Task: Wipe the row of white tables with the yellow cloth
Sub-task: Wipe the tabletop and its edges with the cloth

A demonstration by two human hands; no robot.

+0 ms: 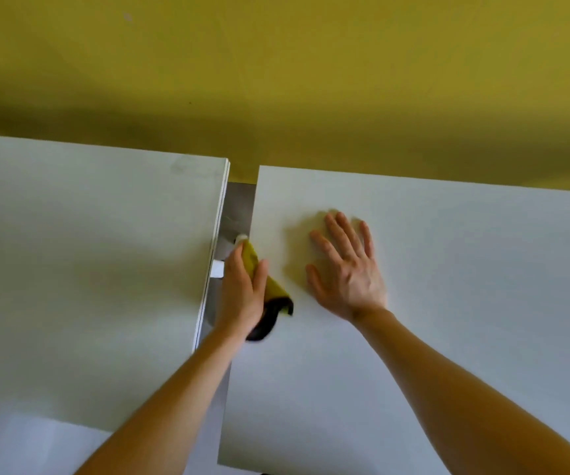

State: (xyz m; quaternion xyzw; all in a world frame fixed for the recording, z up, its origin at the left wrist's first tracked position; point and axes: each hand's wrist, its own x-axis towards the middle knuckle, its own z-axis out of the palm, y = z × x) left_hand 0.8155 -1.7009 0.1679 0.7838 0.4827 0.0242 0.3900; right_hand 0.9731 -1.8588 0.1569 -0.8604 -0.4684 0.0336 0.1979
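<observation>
Forearms (180, 389) come in from the bottom of the shot, both reaching over the tables. Left hand (242, 289) has the cloth (275, 286) bunched under the palm, fingers curled over it and thumb clamped on its right side. So it's a proper grip, not just a flat push. Yellow peeks out past the thumb, and a dark part of the cloth trails back under the wrist.

That hand sits on the left edge of the right table (448, 320), with the fingertips hanging over the gap (239, 207) between the two tops. Right hand (348, 269) holds nothing. It's flat on the same table just beside the cloth, fingers spread, looks like it's bracing.

Progress-wise, honestly hard to call. My guess is the edge of the right table is being done now, with most of that top to go. Left table (71, 252) has a faint smudge (182, 168) near its far corner, so either it hasn't been wiped or that spot got missed. Neither top shows wet streaks, and the rest of the row is out of view. Behind it all is just a yellow wall (276, 63).
</observation>
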